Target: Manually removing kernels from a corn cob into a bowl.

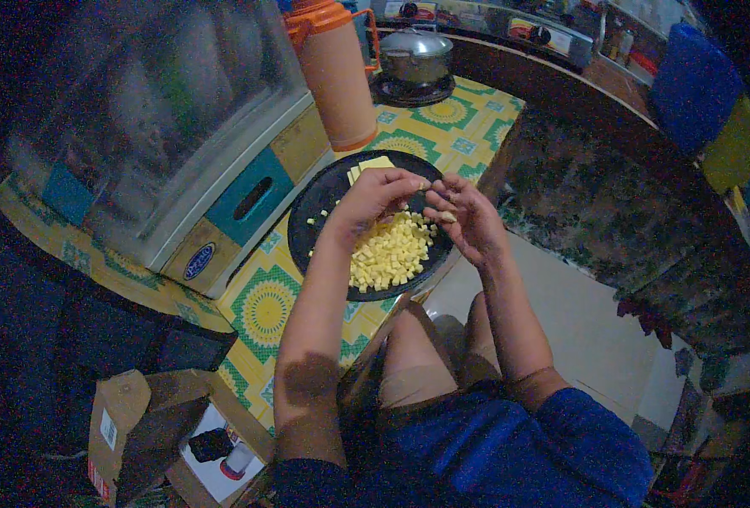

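A round dark tray (303, 263) bears a heap of small pale-yellow cubes (390, 254), perhaps cheese. Flat pale-yellow slices (377, 164) lie stacked near its far edge, partly behind my left hand (381, 200). That hand is above the tray, thumb and forefinger pinched together; whether something small is between them is unclear. My right hand (467, 216) is over the tray's right side, palm turned up and fingers partly curled. A small pale bit (448, 217) shows at its fingers. The fingertips of both hands nearly meet. A few loose cubes (311, 221) lie at the tray's left.
The tray stands on a patterned tablecloth (267, 311). An orange jug (343, 82) and a lidded metal pot (416, 57) stand beyond it. A large cabinet-like case (248, 197) is at the left. Below left, an open cardboard box (152, 413) holds a printed sheet.
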Demonstrator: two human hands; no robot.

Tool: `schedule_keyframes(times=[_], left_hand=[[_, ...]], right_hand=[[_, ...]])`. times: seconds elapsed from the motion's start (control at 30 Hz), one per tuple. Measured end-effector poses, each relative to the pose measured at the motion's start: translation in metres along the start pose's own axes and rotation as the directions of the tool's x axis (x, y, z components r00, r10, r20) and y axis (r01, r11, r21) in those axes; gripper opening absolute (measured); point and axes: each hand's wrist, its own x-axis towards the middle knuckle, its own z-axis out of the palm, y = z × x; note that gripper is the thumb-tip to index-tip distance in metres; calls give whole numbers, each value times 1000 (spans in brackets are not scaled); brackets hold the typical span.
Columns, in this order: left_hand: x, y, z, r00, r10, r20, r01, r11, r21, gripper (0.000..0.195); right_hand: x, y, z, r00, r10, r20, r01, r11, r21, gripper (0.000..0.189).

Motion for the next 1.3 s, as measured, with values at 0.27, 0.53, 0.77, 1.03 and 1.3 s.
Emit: schedule_keyframes(times=[0.27,0.53,0.77,1.03,1.3], left_hand=[[1,3,5,999,29,42,-32,996,79,23],[13,-15,1,970,198,-139,-165,962,218,24],[12,-14,-2,971,195,-139,-161,962,221,27],[2,-1,5,985,170,-41,-158,966,204,33],[16,-17,-12,996,93,-3,-74,770,-634,46]], right_hand=[[9,9,-12,977,174,125,-161,981,-105,35],[35,21,8,999,-29,32,39,926,-377,36],[39,17,1,993,66,93,-40,964,-262,26],[38,11,-7,988,110,108,-88,978,-189,31],[22,10,11,973,-189,132,231,821,-522,33]])
